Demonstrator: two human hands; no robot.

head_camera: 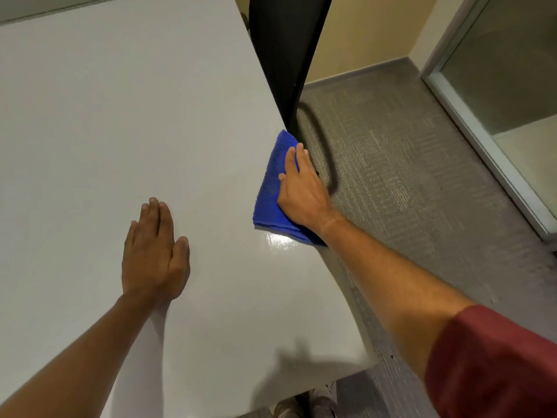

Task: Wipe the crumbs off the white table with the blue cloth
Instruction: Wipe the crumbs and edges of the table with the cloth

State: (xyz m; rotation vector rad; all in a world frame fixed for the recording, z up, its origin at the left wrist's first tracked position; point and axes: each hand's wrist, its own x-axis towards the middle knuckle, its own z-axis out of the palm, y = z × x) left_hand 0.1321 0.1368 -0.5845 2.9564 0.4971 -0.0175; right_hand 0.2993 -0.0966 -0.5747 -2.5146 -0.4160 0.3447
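The white table (120, 116) fills the left and middle of the head view. A folded blue cloth (272, 182) lies on its right edge, partly hanging past it. My right hand (301, 191) presses flat on the cloth, fingers pointing away from me and reaching over the table's edge. My left hand (153, 251) rests flat on the bare tabletop near the middle, fingers together, holding nothing. No crumbs are visible on the surface.
A black chair (286, 55) with a curved armrest (325, 152) stands tight against the table's right edge, just beyond the cloth. Grey carpet (407, 176) lies to the right, with a glass partition (497, 86) at far right. My shoes (307, 405) show below the table's near edge.
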